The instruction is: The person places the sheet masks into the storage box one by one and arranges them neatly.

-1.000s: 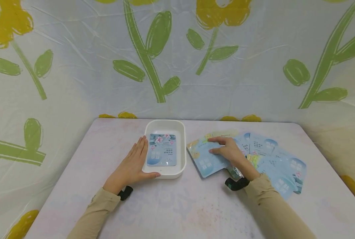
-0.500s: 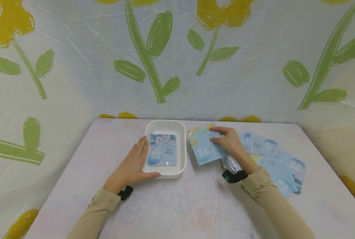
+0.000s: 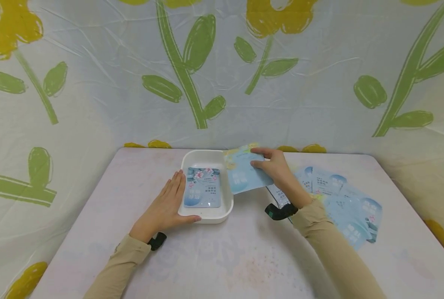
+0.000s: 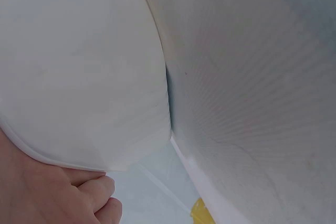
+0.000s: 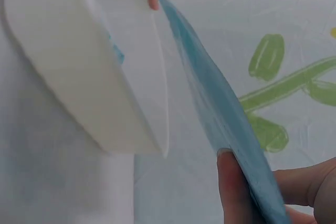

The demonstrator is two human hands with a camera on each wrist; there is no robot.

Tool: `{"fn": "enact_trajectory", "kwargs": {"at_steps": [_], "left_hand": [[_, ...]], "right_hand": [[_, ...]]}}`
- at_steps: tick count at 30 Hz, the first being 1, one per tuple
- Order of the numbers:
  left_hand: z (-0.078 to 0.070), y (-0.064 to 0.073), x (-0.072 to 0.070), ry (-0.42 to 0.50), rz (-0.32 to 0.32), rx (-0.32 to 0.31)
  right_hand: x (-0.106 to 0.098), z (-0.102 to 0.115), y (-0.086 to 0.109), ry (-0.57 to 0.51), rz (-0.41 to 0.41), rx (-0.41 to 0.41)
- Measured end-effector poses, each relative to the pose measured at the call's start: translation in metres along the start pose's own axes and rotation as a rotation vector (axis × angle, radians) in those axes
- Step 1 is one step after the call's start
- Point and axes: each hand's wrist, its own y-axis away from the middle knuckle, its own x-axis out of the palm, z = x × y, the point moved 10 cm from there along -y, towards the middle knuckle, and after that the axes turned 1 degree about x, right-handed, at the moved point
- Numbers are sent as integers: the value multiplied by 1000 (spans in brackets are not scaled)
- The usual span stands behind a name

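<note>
My right hand (image 3: 276, 168) pinches a light blue sachet (image 3: 244, 168) with yellow flowers on it, raised beside the white plastic tray (image 3: 227, 209). In the head view the sachet's left edge overlaps the tray's right rim. The right wrist view shows the same sachet (image 5: 226, 108) edge-on between thumb and fingers. Inside the tray lies a blue sachet with pink flowers (image 3: 202, 189). My left hand (image 3: 166, 207) rests against the tray's left side, fingers straight and thumb along the near rim. The left wrist view holds the tray's outer wall (image 4: 84, 77) and part of that hand.
Several blue sachets (image 3: 345, 211) lie fanned out on the table at the right. Another sachet (image 3: 278, 195) lies partly under my right wrist. Behind the table (image 3: 207, 261) hangs a flower-patterned cloth (image 3: 319, 104).
My right hand has lifted the light blue sachet off the pile and carried it left to the tray's right rim. My left hand and the tray have stayed put.
</note>
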Motion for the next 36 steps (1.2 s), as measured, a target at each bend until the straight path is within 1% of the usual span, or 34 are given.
{"fn": "enact_trajectory", "kwargs": {"at_steps": [4,10,17,20,24,27,33,36], "left_hand": [[1,0,0,-4,4,-2],[0,0,-1,4,4,2],[1,-1,0,1,7,5],[1,-1,0,1,4,7],[1,-1,-1,-5,-6,12],[0,-1,-2,-11,-20,27],[-2,0,-3,-12,-34,52],[-1,0,-3,-17,-34,47]], "right_hand": [[16,12,-3,-32,21,-14],[41,24,-10,-59,61,-24],[78,36,-16,-67,151,-23],[95,35,-18,-58,180,-4],[118,31,-21,-20,210,10],[132,27,-22,-16,229,19],[152,21,-21,-15,277,29],[157,18,-19,31,292,41]]}}
